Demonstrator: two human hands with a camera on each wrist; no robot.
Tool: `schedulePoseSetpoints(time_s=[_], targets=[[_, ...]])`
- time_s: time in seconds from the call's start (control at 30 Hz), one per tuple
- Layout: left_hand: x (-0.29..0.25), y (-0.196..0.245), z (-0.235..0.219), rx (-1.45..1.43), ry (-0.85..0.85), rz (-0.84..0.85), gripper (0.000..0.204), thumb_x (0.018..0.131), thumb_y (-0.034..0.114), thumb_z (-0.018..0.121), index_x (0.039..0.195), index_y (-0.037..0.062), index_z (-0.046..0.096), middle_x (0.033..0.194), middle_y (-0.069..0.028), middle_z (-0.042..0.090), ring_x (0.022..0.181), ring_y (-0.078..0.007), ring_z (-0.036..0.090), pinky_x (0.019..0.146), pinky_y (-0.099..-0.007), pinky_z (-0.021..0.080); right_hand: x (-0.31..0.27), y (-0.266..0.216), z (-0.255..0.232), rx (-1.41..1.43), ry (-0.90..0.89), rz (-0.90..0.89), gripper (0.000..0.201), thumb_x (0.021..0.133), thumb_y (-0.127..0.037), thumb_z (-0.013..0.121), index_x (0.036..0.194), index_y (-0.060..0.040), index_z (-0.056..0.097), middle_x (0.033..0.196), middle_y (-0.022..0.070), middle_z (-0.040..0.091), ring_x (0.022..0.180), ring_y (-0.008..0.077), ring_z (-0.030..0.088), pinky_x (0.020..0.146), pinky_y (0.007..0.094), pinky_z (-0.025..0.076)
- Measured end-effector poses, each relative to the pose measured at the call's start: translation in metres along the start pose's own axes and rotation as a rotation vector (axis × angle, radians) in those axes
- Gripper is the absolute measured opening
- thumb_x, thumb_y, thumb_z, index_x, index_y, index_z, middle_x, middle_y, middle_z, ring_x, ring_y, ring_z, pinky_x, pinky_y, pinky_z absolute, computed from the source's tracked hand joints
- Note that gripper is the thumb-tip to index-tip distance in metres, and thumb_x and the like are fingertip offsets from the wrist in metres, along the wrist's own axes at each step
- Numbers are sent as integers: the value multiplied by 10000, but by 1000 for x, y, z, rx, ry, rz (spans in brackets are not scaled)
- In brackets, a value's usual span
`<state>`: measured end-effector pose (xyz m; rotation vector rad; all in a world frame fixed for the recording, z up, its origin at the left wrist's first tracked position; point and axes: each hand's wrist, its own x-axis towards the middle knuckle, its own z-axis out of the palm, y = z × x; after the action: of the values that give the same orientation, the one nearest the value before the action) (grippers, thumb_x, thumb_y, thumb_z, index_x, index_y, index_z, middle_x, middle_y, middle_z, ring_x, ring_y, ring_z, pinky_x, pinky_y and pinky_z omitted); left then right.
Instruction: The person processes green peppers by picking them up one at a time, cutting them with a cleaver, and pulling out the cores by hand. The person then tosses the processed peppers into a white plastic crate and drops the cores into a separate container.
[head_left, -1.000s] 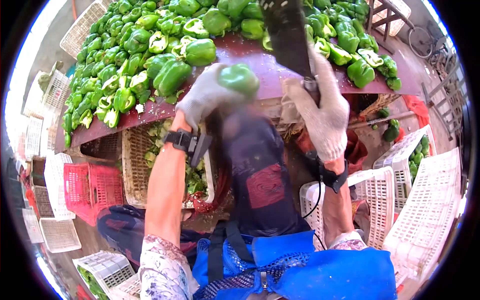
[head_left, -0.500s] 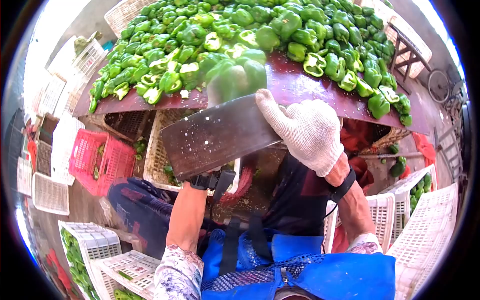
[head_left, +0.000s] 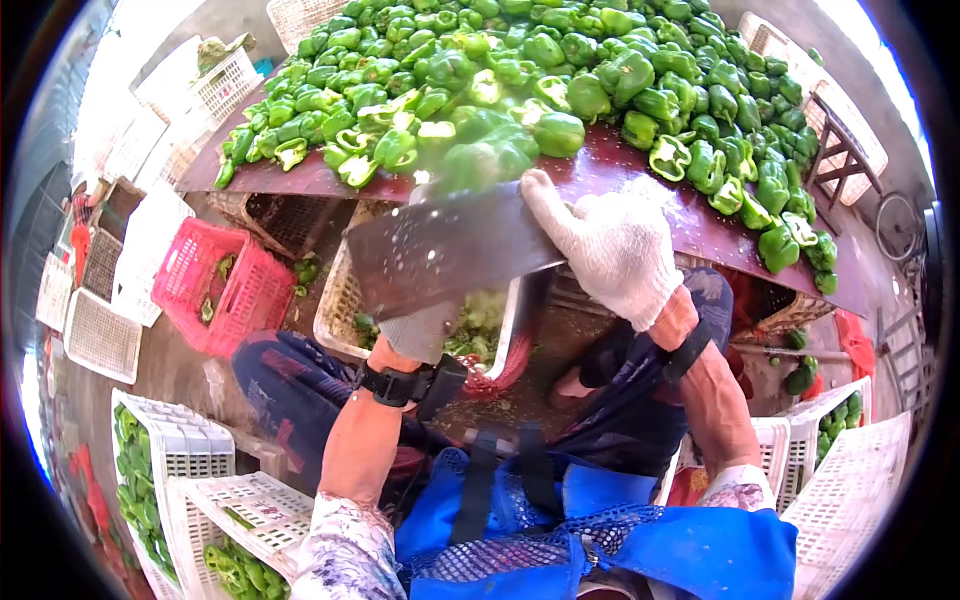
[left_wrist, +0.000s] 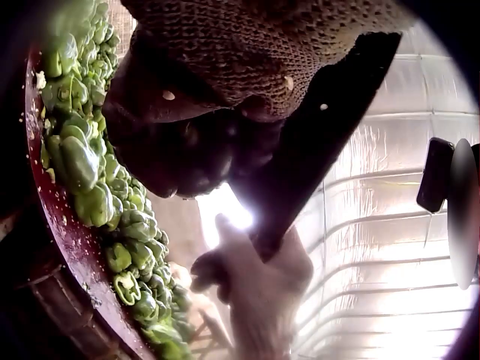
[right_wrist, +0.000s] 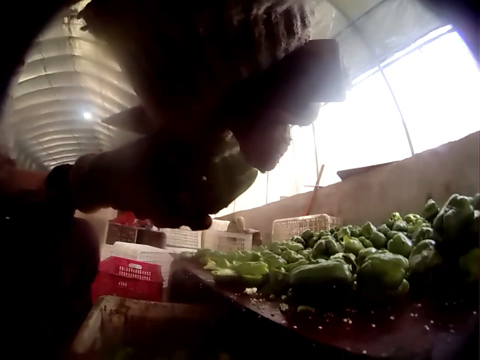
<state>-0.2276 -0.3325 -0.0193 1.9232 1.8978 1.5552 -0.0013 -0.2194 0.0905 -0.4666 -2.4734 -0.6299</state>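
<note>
My right hand (head_left: 622,250), in a white knit glove, grips a broad dark cleaver (head_left: 450,255) by its handle. The blade, speckled with small pale bits, lies across the front of my left hand. Wearing a greyish glove, my left hand (head_left: 415,335) holds a green bell pepper (head_left: 480,165), which shows blurred above the blade's upper edge. From the left wrist, that pepper (left_wrist: 195,150) looks dark, with the blade close against it. The right wrist view shows the pepper (right_wrist: 234,176) between both hands. Most of the left fingers are hidden behind the cleaver in the head view.
A large heap of green peppers (head_left: 400,60), some cut, covers much of the dark red table (head_left: 600,170). Below its edge stands a whitish crate (head_left: 335,315) with green scraps. A pink crate (head_left: 210,290) is at left; white crates (head_left: 190,450) stand on both sides.
My right hand has brought the cleaver from upright over the table to across the pepper in my left hand. The head view has shifted, showing more of the heap.
</note>
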Motion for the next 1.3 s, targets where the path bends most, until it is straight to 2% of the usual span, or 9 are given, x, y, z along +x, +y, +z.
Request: schedulePoseSetpoints(time_s=[0.2,0.3,0.33,0.43,0.5,0.57,0.87,1.1,1.3], targets=[[9,-11,-18,27,-91,-93,515,947,73,707,1417,34,499,1315,-83,621,1174,-207,622,1033,-376,514,0,-7,28,193,43,12,492,896,-103,620,1385,-141,576,672,35,599,566,234,637,497,378,501],[33,50,-32,-715,-7,-680,630,837,53,814,1384,9,504,1302,-100,633,1173,-221,635,1029,-379,526,-11,5,70,245,-35,218,542,850,-43,630,1381,-151,625,755,111,657,638,283,671,566,427,523],[25,50,-32,-792,84,-634,760,672,20,893,1339,18,528,1282,-124,626,1172,-238,623,1018,-371,526,-20,17,87,199,-30,269,523,845,-27,635,1355,-143,646,779,117,677,638,289,670,568,427,527],[3,34,-32,-901,134,-605,846,662,-49,870,1407,24,476,1323,-113,605,1246,-258,605,1034,-397,534,-21,25,95,458,255,266,369,913,-66,690,1281,-84,690,743,116,705,549,232,655,512,337,518],[-1,26,-24,-987,201,-614,874,654,-93,852,1426,38,463,1336,-112,597,1246,-263,604,1048,-401,530,-11,8,68,913,-137,707,355,948,-103,651,1299,-69,692,1037,189,753,834,311,758,713,369,592],[-3,18,-21,-1036,244,-615,929,631,-154,832,1448,63,446,1354,-105,585,1246,-271,602,1065,-406,532,-5,-4,56,1042,-246,801,363,945,-96,661,1306,-66,689,1010,191,755,800,292,758,703,360,589],[8,1,-31,-799,106,-434,988,720,37,924,1507,48,328,1438,-146,505,1299,-256,557,1083,-404,495,4,-33,40,325,-57,-183,474,900,-146,638,1369,-213,629,564,-15,544,467,192,587,417,362,422],[9,-10,-9,-639,388,25,606,826,43,841,1357,-3,553,1266,-147,659,1136,-228,662,948,-378,571,-1,-40,44,271,-85,-218,571,877,-126,635,1444,-152,574,584,-15,539,483,177,581,430,341,408],[-35,-25,-21,-249,237,-76,426,923,75,717,1330,37,597,1269,-124,658,1154,-268,645,972,-412,542,-2,-40,51,265,-162,-134,606,841,-114,623,1444,-146,580,633,21,558,561,233,614,494,387,458]])
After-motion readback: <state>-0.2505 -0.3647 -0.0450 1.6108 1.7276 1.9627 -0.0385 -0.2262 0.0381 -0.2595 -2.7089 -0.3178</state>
